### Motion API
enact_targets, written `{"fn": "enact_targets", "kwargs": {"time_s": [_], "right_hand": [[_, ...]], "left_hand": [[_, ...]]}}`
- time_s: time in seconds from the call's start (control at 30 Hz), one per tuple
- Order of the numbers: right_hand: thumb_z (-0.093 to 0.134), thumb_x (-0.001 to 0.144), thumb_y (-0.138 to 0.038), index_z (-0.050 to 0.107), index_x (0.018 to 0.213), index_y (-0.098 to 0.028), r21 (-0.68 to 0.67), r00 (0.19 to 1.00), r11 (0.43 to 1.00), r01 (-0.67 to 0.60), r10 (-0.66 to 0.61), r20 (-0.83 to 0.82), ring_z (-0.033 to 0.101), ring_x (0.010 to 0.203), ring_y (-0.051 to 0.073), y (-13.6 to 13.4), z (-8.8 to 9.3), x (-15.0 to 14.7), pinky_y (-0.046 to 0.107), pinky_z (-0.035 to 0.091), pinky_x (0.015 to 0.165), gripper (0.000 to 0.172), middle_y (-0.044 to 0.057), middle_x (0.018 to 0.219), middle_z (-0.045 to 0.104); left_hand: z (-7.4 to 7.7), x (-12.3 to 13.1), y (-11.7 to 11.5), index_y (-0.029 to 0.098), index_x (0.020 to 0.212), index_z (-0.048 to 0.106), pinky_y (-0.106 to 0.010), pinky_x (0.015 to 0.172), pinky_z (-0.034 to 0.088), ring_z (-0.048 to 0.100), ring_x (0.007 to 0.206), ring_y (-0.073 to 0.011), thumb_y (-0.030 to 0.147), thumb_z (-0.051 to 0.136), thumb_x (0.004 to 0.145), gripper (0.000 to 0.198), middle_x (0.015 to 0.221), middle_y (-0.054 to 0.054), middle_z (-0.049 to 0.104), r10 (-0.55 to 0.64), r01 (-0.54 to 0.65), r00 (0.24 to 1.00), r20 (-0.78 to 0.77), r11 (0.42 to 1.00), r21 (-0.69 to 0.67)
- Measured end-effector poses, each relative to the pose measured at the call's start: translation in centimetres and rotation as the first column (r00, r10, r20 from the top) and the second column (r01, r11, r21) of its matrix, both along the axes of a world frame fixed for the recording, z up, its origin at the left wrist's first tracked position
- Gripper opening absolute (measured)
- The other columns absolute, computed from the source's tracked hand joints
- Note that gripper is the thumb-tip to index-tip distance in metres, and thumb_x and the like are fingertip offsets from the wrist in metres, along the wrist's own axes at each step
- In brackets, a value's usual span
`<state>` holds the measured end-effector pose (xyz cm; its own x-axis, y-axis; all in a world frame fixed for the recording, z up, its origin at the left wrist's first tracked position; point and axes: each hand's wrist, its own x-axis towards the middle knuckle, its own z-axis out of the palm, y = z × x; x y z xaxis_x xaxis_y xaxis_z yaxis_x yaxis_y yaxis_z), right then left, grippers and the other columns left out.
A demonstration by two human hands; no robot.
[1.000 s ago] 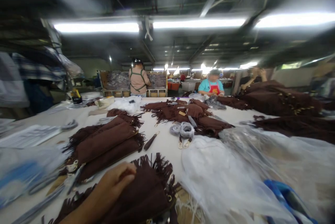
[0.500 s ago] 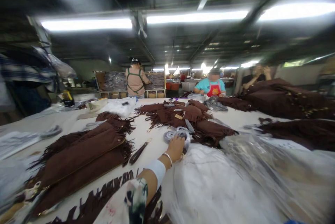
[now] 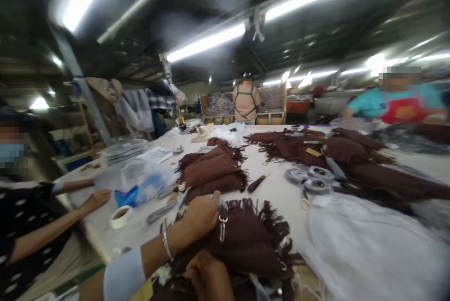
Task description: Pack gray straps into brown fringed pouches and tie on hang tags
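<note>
Fringed brown bag (image 3: 246,244) sits at the desk (image 3: 277,193) edge nearest the camera. Right hand (image 3: 202,216), w/ bracelet, pinches a metal clasp (image 3: 222,228) at the bag's top; left hand (image 3: 211,277) is closed on the bag's near side. Risk imo: clasp snags the fringe, or the bag slides off the edge.

The whole picture is blurry, most of all at the edges. The left hand (image 3: 210,276) at the bottom is partly cut off by the edge, so its fingers can't be seen well. The brown fringed suede bag (image 3: 246,240) under it runs off the bottom too. The white see-through plastic sheet (image 3: 365,249) on the right is a smear. The rolls of grey strap (image 3: 309,180) are too fuzzy to count.
</note>
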<state>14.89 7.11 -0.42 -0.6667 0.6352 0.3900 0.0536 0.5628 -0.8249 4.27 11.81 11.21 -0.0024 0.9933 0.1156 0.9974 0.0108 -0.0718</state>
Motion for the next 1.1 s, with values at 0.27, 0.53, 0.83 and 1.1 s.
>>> {"fn": "enact_targets", "kwargs": {"time_s": [0.27,0.53,0.83,1.1], "right_hand": [[0.055,0.088,-0.021,0.062,0.075,-0.019,-0.118,0.997,0.991,0.063,-0.057,0.054,0.059,0.067,0.016,-1.4,1.1,0.9,0.022,0.039,0.063,0.016,0.000,0.070,0.061],[0.051,0.086,-0.030,0.063,0.075,-0.019,-0.257,0.995,0.962,0.095,-0.083,0.057,0.054,0.056,0.015,-1.4,1.0,0.6,0.022,0.037,0.054,0.019,-0.002,0.059,0.056],[0.053,0.081,-0.034,0.057,0.063,-0.020,-0.404,0.991,0.904,0.136,-0.125,0.054,0.048,0.042,0.012,-0.7,0.3,0.1,0.021,0.033,0.046,0.023,-0.004,0.046,0.052],[0.054,0.080,-0.035,0.055,0.060,-0.021,-0.431,0.987,0.888,0.162,-0.155,0.051,0.049,0.039,0.013,-0.6,0.4,0.2,0.022,0.034,0.045,0.025,-0.004,0.043,0.052]], "left_hand": [[-3.5,-6.0,-9.6,0.019,0.120,0.064,-0.045,0.093,0.047,0.055,0.112,-0.0337,0.039,0.066,0.084,0.042,0.117,-0.015,0.061,-0.001,0.002,0.998,0.064,1.000,-0.016],[-3.4,-6.1,-6.2,0.020,0.089,0.071,-0.032,0.077,0.050,0.064,0.085,-0.0224,0.017,0.062,0.083,0.011,0.090,-0.006,0.069,-0.221,0.224,0.973,0.064,0.974,-0.036],[-2.3,-5.7,-8.9,0.021,0.096,0.065,-0.031,0.080,0.044,0.060,0.090,-0.0195,0.022,0.055,0.094,0.010,0.096,-0.002,0.067,-0.246,0.245,0.969,0.009,0.969,0.025],[-2.6,-4.5,-10.3,0.020,0.096,0.061,-0.036,0.078,0.040,0.054,0.088,-0.0227,0.020,0.052,0.096,0.010,0.094,-0.005,0.062,-0.245,0.253,0.962,-0.122,0.966,0.055]]}}
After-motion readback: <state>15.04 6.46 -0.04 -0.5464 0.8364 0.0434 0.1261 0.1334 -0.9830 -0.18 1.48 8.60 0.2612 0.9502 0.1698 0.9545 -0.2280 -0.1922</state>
